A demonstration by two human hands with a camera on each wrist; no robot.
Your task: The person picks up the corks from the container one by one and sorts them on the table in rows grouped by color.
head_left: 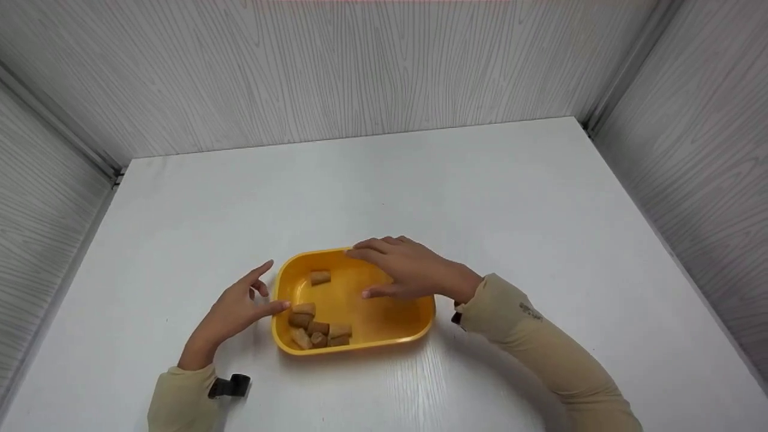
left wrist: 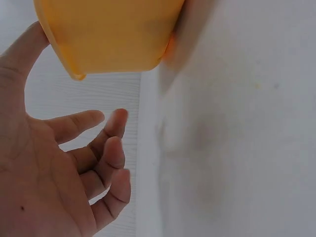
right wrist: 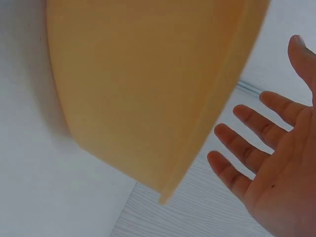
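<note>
A yellow rectangular tub [head_left: 384, 343] with rounded corners stands on the white table. Several short brown cork-like pieces [head_left: 340, 330] lie along its left and near sides, with a single piece [head_left: 320, 277] apart toward the far left corner. My left hand [head_left: 234, 312] is at the tub's left end, its thumb tip right at the rim and the other fingers loosely bent outside. Over the tub's right half spreads my right hand [head_left: 408, 267], palm down, with nothing between its fingers. In the right wrist view its fingers stay above the tub's rim [right wrist: 210, 108].
The white table [head_left: 480, 192] extends to a grey wood-grain panel [head_left: 360, 66] behind. Similar side panels [head_left: 708, 120] stand at left and right. Both forearms wear beige sleeves [head_left: 540, 336], and a black wrist strap [head_left: 230, 386] shows on the left one.
</note>
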